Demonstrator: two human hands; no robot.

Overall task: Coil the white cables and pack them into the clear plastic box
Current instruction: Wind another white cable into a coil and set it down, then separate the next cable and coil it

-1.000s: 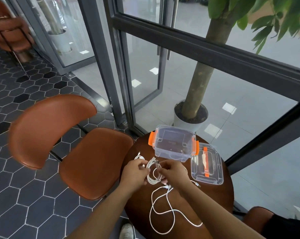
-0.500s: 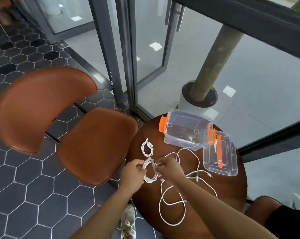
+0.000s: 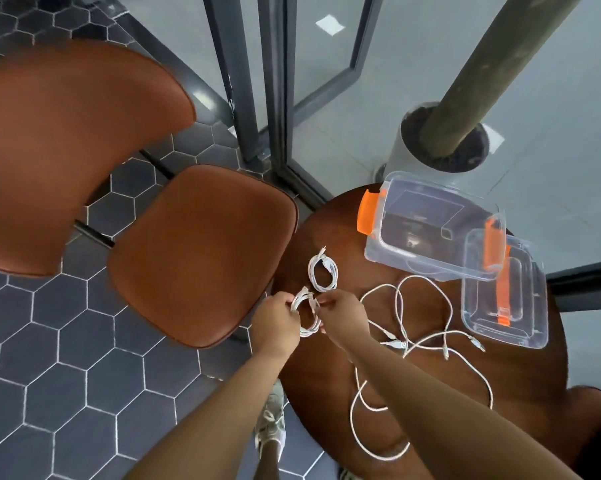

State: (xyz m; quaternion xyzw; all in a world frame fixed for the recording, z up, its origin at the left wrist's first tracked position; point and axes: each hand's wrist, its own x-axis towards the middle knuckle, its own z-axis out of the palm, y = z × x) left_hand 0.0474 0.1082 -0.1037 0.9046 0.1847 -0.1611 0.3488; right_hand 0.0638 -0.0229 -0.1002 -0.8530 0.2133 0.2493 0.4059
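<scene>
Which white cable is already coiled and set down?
The free coil on the table; left hand and right hand grip the other coil; loose cables sprawl.

The left hand and right hand run into bare forearms; a pale lace-up sneaker covers one foot.

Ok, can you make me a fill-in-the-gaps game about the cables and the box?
The left hand and right hand hold a coiled cable coloured ____.
The clear box has latches coloured ____.
Its lid lies on the table, so the box is ____.
A second coil lies on the table, not ____ the box.
Missing words: white, orange, open, in.
</scene>
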